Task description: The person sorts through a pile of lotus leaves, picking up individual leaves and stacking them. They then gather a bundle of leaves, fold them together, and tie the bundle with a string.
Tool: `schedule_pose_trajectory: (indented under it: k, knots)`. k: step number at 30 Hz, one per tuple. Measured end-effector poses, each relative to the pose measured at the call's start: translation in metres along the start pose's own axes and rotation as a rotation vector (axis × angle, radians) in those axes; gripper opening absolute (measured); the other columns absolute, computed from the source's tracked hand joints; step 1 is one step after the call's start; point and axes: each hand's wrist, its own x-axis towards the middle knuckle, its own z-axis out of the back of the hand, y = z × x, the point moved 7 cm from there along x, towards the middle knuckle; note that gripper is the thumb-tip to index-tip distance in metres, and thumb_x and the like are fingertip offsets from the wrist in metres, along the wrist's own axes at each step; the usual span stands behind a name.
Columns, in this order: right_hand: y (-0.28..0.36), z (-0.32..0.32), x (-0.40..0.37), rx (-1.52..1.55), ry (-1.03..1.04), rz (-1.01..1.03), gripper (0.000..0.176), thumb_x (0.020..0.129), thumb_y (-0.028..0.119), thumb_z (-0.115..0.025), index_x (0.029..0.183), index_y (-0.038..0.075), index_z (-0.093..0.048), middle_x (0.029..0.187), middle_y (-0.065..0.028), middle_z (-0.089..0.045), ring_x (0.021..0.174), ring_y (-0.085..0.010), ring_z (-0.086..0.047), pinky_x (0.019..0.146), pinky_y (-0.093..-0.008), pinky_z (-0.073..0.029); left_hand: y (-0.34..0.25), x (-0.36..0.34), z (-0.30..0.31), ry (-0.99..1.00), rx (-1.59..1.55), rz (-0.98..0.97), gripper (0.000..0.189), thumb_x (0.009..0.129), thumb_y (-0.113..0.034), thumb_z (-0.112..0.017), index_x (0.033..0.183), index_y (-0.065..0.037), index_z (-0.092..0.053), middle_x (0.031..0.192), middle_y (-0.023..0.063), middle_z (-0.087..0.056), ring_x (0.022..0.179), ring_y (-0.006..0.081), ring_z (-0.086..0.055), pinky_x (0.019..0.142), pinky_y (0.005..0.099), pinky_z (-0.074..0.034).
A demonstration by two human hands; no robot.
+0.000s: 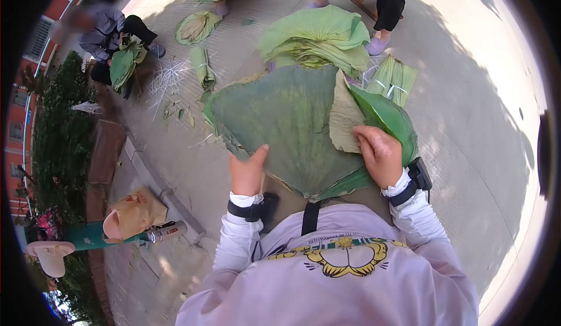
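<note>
A stack of large dried lotus leaves (280, 124) is spread across my lap, dull green on top with brighter green showing at the edges. My left hand (249, 171) grips its lower left edge, thumb on top and the other fingers hidden beneath. On the other side, my right hand (378, 153) pinches a pale brown, folded-over leaf flap (345, 118) between thumb and fingers. A bright green leaf edge (388, 115) curls up behind that hand.
Ahead lie a pile of lotus leaves (318, 34), a tied leaf bundle (392, 80), a rolled bundle (202, 68) and scattered white strips (169, 80). Several people sit nearby, one handling leaves (125, 66) at left. A paper bag (140, 212) and a flask (168, 231) are lower left.
</note>
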Motion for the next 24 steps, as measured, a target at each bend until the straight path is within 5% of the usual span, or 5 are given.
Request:
schedule_pose_trajectory:
  k: [7, 11, 17, 20, 24]
  knots:
    - [-0.027, 0.002, 0.007, -0.319, 0.103, -0.214, 0.063, 0.083, 0.042, -0.071, 0.135, 0.011, -0.054, 0.115, -0.0160, -0.067, 0.098, -0.0341, -0.067, 0.081, -0.0410, -0.054, -0.015, 0.014, 0.014, 0.040, 0.021, -0.029, 0.049, 0.080, 0.003, -0.071, 0.126, 0.004, -0.053, 0.112, 0.0115, -0.065, 0.099, 0.0208, -0.063, 0.091, 0.0332, -0.050]
    - [-0.021, 0.008, 0.016, -0.413, 0.086, -0.233, 0.068, 0.081, 0.031, -0.072, 0.141, 0.013, -0.047, 0.131, -0.0186, -0.057, 0.108, -0.0352, -0.063, 0.085, -0.0419, -0.053, -0.010, 0.016, 0.009, 0.035, 0.046, -0.019, 0.055, 0.080, 0.001, -0.073, 0.129, 0.006, -0.049, 0.114, 0.0130, -0.064, 0.100, 0.0213, -0.063, 0.091, 0.0334, -0.050]
    - [0.046, -0.018, 0.021, -0.812, 0.174, 0.450, 0.063, 0.076, 0.015, -0.071, 0.136, 0.012, -0.052, 0.138, -0.0136, -0.052, 0.127, -0.0301, -0.052, 0.096, -0.0385, -0.046, -0.006, 0.049, 0.007, 0.153, 0.178, -0.044, 0.068, 0.077, -0.004, -0.075, 0.134, 0.009, -0.042, 0.114, 0.0177, -0.064, 0.096, 0.0232, -0.064, 0.084, 0.0336, -0.053]
    - [0.043, -0.070, -0.014, -0.384, 0.534, 0.677, 0.058, 0.074, 0.014, -0.072, 0.129, 0.008, -0.055, 0.134, -0.0135, -0.054, 0.119, -0.0319, -0.056, 0.092, -0.0399, -0.047, -0.019, 0.079, 0.003, 0.190, 0.276, -0.161, 0.071, 0.076, -0.003, -0.075, 0.136, 0.010, -0.039, 0.114, 0.0185, -0.064, 0.094, 0.0230, -0.065, 0.083, 0.0334, -0.054]
    - [0.062, -0.074, 0.003, -0.235, 0.543, 0.509, 0.038, 0.073, 0.016, -0.070, 0.107, 0.005, -0.059, 0.111, -0.0113, -0.058, 0.099, -0.0314, -0.060, 0.082, -0.0405, -0.051, -0.018, 0.100, -0.005, 0.170, 0.278, -0.153, 0.066, 0.074, 0.003, -0.073, 0.133, 0.008, -0.042, 0.114, 0.0176, -0.064, 0.094, 0.0244, -0.066, 0.082, 0.0349, -0.056]
